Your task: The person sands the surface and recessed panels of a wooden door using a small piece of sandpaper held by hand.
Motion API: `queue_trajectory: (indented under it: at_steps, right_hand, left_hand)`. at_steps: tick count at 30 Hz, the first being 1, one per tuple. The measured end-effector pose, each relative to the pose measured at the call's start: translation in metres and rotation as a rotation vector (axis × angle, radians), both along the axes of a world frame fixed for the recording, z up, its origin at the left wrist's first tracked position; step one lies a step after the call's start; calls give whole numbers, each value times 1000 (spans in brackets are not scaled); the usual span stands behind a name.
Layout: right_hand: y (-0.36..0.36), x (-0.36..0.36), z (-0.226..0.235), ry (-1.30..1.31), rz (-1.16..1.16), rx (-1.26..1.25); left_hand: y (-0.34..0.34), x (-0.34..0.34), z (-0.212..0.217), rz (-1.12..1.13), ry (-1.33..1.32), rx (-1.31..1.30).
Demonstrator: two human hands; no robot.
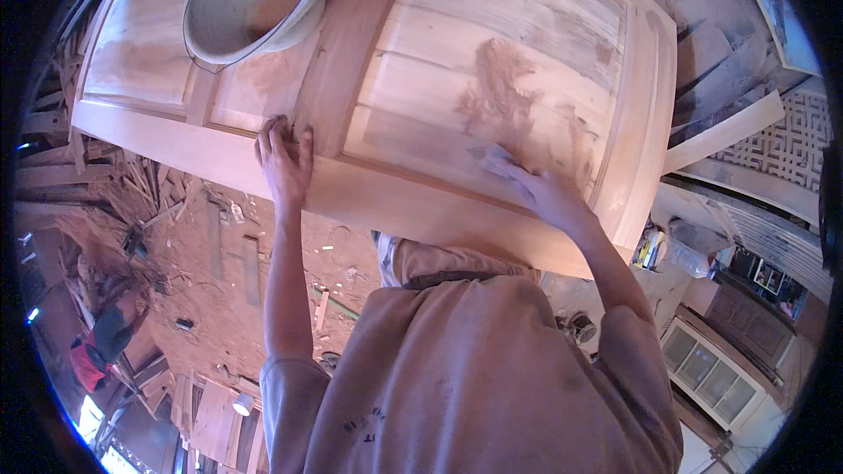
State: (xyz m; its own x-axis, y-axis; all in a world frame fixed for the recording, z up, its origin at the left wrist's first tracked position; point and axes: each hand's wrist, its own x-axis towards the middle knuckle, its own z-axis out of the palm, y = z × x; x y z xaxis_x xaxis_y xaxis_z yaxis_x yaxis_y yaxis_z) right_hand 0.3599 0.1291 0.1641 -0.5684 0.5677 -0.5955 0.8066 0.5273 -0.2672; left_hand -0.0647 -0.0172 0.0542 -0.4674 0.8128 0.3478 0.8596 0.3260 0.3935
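A large pale wooden panelled door (395, 189) lies flat in front of me, with raised frame rails around its recessed panels. My left hand (285, 162) rests on the near rail, its thumb and fingers apart and slightly bent, holding nothing. Over the right panel, my right hand (555, 199) grips a small pale grey folded piece (502, 161), cloth or sandpaper; I cannot tell which. Its front end touches the panel surface. Just beyond lies a reddish-brown smear of powder or paste (502, 92). Grey-brown streaks mark the panel's far part.
A whitish bucket (255, 4) with brown material inside stands on the door at the far left. Wood offcuts (149, 175) and dust cover the floor at left. Another person (101, 347) is at lower left. A white-framed window sash (711, 369) leans at lower right.
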Motion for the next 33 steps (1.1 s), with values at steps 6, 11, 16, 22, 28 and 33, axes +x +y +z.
queue_trajectory:
  at_steps: [6, 11, 16, 22, 28, 33]
  right_hand:
    - [-8, 75, 2, 11, -42, 60]
    - [-18, 60, -21, 69, -67, 57]
    - [-12, 25, -16, 65, -65, 9]
    - [-1, -14, -6, -70, -72, -59]
    - [8, -24, -49, 600, -55, -4]
    - [47, -61, 19, 262, -73, -69]
  left_hand:
    - [3, 6, 9, 19, -42, -19]
    - [3, 3, 8, 18, -36, -12]
    - [3, 5, 10, 13, -42, -19]
    - [3, 4, 8, 11, -25, -8]
    - [3, 2, 7, 18, -29, -23]
    - [3, 6, 9, 20, -54, -33]
